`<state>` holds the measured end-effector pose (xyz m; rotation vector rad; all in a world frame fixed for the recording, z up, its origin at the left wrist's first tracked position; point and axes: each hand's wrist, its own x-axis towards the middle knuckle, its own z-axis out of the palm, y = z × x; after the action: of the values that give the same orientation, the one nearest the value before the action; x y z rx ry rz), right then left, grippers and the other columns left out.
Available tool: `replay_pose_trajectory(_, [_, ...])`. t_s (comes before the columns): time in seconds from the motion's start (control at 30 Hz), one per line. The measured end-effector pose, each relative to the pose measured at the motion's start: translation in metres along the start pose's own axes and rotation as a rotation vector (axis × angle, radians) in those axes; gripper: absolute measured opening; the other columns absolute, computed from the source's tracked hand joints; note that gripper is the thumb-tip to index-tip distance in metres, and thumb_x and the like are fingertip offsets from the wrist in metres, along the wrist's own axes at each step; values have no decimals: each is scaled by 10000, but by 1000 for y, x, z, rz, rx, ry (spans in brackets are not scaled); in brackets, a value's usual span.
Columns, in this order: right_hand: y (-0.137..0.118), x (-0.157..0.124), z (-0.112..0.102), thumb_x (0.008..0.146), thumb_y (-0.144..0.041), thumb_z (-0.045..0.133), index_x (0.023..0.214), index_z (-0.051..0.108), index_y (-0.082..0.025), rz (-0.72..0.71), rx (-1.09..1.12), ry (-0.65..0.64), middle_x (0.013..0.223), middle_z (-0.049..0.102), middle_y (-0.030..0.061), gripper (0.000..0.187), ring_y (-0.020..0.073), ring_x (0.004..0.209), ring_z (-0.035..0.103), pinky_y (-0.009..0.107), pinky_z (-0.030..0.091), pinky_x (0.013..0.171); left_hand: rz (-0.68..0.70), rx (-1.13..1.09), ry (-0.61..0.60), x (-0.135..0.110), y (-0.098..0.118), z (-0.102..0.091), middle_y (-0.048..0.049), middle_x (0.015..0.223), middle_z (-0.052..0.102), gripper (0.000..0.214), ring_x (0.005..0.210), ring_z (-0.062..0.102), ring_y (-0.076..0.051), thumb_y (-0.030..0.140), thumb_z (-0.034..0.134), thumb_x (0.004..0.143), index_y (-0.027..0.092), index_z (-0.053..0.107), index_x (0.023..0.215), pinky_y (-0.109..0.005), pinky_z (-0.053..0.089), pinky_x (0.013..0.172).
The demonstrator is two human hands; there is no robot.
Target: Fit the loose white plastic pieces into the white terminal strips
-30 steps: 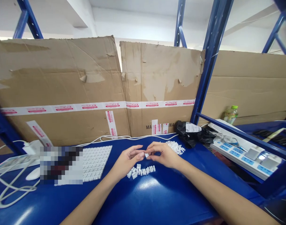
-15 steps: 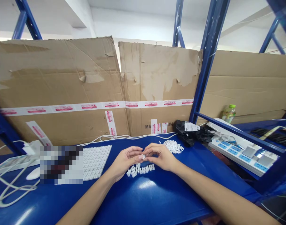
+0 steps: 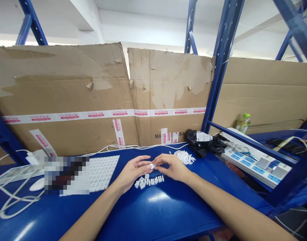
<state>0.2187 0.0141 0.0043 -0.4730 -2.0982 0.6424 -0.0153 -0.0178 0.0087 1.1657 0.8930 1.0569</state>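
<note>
My left hand (image 3: 132, 170) and my right hand (image 3: 171, 166) meet above the blue table (image 3: 153, 214). Both pinch one small white plastic piece (image 3: 151, 165) between their fingertips. Just below the hands lies a short row of several similar white pieces (image 3: 148, 181). A loose heap of white pieces (image 3: 184, 157) sits to the right, behind my right hand. A white tray (image 3: 102, 172) filled with rows of such pieces lies to the left.
Torn cardboard sheets (image 3: 98, 97) wall off the back. White cables (image 3: 10, 197) and a charger lie at left. A black plastic bag (image 3: 205, 142), a white power strip (image 3: 254, 162) and a green-capped bottle (image 3: 242, 123) stand at right beyond a blue rack post (image 3: 217, 70).
The hands stay together on the small white piece and have shifted slightly left in view; the fingers have turned the piece a little.
</note>
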Motion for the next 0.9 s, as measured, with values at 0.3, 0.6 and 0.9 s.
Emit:
replay_pose_trajectory(0.3, [4, 0, -1, 950, -244, 749, 1026, 773, -197, -37, -30, -30, 1044, 755, 64, 92, 163, 844, 762, 294, 640, 806, -8, 12, -21, 1, -1, 1, -123, 1102, 831, 661, 1011, 808, -274, 326, 996, 709, 161, 687, 1270, -419, 601, 1016])
replay_pose_trajectory(0.6, [11, 2, -6, 853, -142, 804, 963, 807, -212, 4, 28, -103, 1010, 770, 36, 131, 170, 875, 751, 279, 606, 791, 6, 135, -36, 2, -1, -2, -129, 1099, 829, 617, 942, 782, -234, 353, 991, 703, 155, 745, 1234, -344, 597, 874])
replay_pose_trajectory(0.9, [4, 6, -4, 820, -89, 728, 946, 779, -193, -37, -26, -35, 1006, 747, 39, 171, 143, 802, 739, 259, 611, 761, 45, 103, -26, 4, 3, 2, -120, 1043, 836, 598, 903, 769, -207, 352, 982, 713, 152, 742, 1223, -322, 581, 856])
